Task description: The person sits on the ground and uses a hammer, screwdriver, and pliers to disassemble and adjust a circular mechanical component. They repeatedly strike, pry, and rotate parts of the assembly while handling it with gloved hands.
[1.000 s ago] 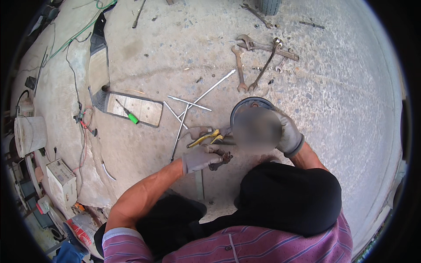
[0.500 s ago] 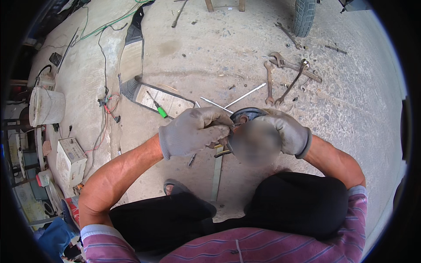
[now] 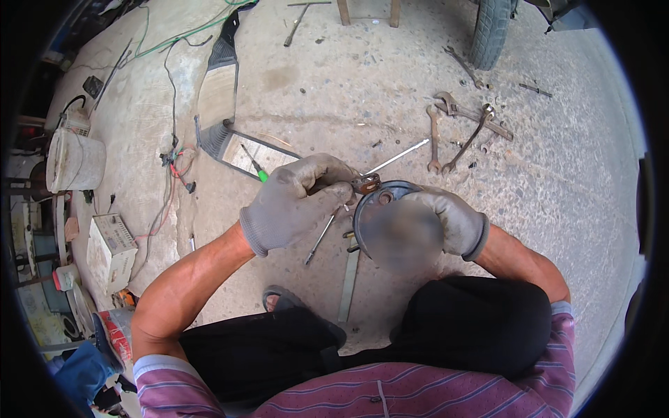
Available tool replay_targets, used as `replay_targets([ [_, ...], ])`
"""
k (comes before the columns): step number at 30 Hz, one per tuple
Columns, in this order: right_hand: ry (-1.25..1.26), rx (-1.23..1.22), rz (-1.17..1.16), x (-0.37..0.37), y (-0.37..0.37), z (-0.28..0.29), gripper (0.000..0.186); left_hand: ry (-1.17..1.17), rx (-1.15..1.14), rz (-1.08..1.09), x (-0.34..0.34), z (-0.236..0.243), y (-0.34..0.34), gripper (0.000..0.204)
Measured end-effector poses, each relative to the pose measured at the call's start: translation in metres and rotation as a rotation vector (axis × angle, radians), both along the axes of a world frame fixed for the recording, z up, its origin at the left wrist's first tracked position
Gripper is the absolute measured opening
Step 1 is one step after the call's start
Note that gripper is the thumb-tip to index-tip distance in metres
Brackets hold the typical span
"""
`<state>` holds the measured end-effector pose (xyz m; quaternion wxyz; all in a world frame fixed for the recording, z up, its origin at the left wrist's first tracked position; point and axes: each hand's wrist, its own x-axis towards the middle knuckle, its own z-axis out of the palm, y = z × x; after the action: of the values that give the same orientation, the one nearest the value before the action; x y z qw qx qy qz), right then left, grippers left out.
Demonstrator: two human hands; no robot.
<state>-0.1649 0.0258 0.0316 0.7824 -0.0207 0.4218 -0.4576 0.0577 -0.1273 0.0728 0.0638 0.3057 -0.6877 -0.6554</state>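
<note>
Grey-gloved left hand [image 3: 300, 200] pinched a rust-brown metal piece [image 3: 366, 183] beside a round dark-metal part [image 3: 398, 228]; grey-gloved right hand [image 3: 456, 221] clasped its right side.

This is a repair workshop, apparently for vehicles: a black treaded rubber tyre [image 3: 490, 36] stands on the rough grey concrete floor [image 3: 557, 188]. A rusty double-ended steel wrench [image 3: 434, 141], a green-handled screwdriver [image 3: 260, 173] and a boxy off-white metal unit with vents [image 3: 111, 249] sit around it.

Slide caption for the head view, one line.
Gloved left hand holds a small brown part near the round dark-rimmed part in the gloved right hand; wrenches lie beyond.
</note>
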Motion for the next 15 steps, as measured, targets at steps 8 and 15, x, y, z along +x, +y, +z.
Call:
replay_targets([
  [8, 0.15, -0.184, 0.187, -0.014, 0.014, -0.009, 0.038, -0.163, -0.157, -0.053, -0.02, -0.027, -0.004, 0.017],
  [15, 0.252, -0.31, 0.558, 0.01, 0.0, 0.003, 0.058, -0.08, 0.145, -0.256, -0.004, -0.096, 0.022, 0.027],
])
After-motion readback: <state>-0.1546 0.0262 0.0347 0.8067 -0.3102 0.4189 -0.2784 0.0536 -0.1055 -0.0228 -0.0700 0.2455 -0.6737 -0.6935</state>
